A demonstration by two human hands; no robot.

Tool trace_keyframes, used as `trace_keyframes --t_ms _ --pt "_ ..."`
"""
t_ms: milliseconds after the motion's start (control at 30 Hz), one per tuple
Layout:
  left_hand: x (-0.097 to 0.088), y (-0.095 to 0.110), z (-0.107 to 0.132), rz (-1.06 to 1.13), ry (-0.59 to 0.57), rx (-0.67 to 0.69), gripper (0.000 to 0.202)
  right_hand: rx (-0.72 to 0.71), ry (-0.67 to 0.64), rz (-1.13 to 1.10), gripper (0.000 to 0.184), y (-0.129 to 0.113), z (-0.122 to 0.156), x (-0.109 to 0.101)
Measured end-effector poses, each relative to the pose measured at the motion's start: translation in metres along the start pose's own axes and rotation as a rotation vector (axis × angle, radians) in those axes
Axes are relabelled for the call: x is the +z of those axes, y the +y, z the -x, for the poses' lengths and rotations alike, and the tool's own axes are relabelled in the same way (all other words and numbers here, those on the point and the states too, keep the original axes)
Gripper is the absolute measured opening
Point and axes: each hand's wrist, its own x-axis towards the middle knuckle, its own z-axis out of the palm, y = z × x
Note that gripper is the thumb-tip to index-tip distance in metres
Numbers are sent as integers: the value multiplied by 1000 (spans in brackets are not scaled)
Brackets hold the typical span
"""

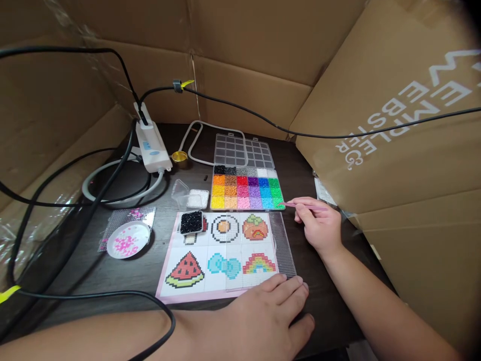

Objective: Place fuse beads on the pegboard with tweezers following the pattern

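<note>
Pink tweezers [290, 204], one: pinched in right hand [320, 226], tip extending left of the fingers to the bead box's [246, 188] near-right corner. Left hand [266, 313]: laid flat, fingers extended, at near edge of clear pegboard [283, 245], partly overlying pattern sheet [184, 296].

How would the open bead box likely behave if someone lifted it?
The bead box looks like stiff plastic, so probably won't sag. Its loose beads sit uncovered and could spill if tipped. The folded-back lid might swing.
</note>
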Motion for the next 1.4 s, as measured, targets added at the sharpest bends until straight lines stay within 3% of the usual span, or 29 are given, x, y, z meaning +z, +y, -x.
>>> trace_keyframes --t_ms 500,1400 --pt "-5 0 3 38 -51 19 60 -10 -47 -19 14 -1 0 -2" --pt "-9 -1 1 84 -81 0 62 69 -61 -22 17 -2 -4 1"
